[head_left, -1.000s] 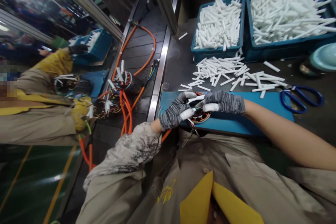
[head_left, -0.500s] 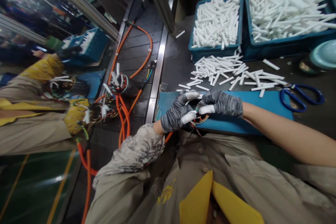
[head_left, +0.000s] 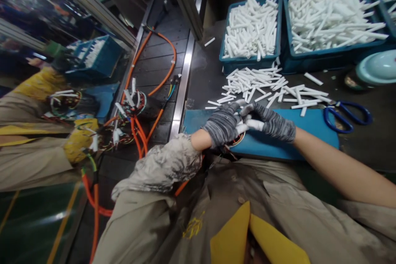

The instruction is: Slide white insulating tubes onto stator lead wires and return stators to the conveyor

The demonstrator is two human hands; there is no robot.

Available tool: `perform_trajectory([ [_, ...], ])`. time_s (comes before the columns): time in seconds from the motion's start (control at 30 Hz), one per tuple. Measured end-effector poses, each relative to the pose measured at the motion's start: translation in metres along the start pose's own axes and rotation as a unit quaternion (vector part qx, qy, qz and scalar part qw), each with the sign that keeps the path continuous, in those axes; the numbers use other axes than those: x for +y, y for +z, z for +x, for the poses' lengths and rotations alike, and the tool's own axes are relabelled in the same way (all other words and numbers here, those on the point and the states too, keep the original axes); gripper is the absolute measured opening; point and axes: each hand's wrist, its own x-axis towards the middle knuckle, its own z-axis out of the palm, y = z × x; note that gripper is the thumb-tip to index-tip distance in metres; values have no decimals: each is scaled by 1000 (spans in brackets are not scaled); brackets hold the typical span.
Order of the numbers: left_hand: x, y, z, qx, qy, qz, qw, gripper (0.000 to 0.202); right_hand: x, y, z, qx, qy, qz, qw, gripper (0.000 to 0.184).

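Observation:
Both my hands wear grey striped gloves with white fingertips. My left hand [head_left: 223,123] curls its fingers closed over the near-left side of a round wired part [head_left: 237,140], which looks like a motor stator. Facing it, my right hand [head_left: 268,120] has its thumb and fingers pinched together, and the fingertips of both hands meet. What lies between them is too small and covered to make out. The part rests at the front edge of a blue mat [head_left: 278,142], mostly hidden by my hands. Beyond the mat lies a loose pile of white sleeves [head_left: 252,82].
Two blue bins [head_left: 227,66] [head_left: 312,62] full of white sleeves stand behind the pile. Blue-handled scissors [head_left: 337,130] and a lidded jar [head_left: 375,70] are at right. Leftward, a conveyor [head_left: 182,90] carries wired parts with orange cables [head_left: 140,136]; a co-worker's yellow glove [head_left: 81,140] is beyond.
My left hand has shifted right and turned over the wired part, now covering more of it. My right hand has moved slightly right. The whole view has shifted a little.

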Motion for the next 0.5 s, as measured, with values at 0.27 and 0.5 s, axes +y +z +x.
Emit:
perform_trajectory([
  [0.27,-22,10,-2,242,-166,-294,910,27,22,-58,41,35,47,-489,871,28],
  [0.5,5,-2,-88,180,-91,76,977,80,-25,-6,-31,181,48,-282,941,29],
])
